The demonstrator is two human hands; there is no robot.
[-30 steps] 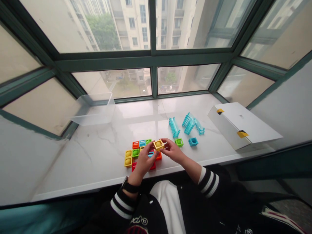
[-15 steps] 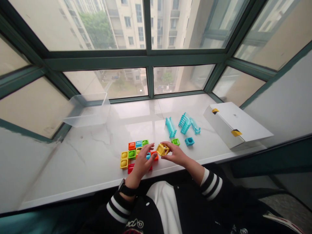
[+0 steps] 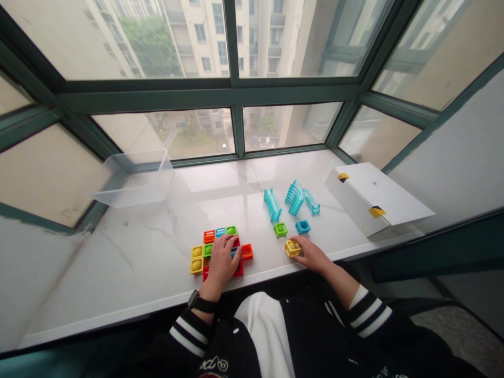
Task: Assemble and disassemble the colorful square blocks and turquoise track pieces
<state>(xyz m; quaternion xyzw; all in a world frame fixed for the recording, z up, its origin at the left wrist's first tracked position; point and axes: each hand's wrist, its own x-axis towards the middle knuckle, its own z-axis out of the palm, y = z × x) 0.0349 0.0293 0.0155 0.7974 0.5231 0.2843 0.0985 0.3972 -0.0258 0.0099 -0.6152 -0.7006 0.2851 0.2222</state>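
Note:
A yellow toy block (image 3: 292, 248) with an open frame and a rounded inside is held by my right hand (image 3: 311, 254), low over the near right part of the white sill. My left hand (image 3: 222, 258) lies over the group of coloured blocks, thumb and fingers apart, covering several of them. Around it show yellow blocks (image 3: 197, 258), a green block (image 3: 208, 250), an orange-red block (image 3: 247, 251) and red blocks (image 3: 238, 270). Past the yellow block stand a loose green block (image 3: 281, 229) and a blue block (image 3: 303, 227).
Translucent light-blue track pieces (image 3: 272, 205) lie farther back, with a curved ribbed piece (image 3: 295, 198) beside them. A white box (image 3: 378, 197) with yellow-black tabs stands at the right. A clear plastic bin (image 3: 134, 184) sits at the left by the window frame (image 3: 212, 98).
My right hand has carried the yellow block rightward, away from the coloured group. The left hand has come down and slightly left onto the blocks. The whole view has shifted a little.

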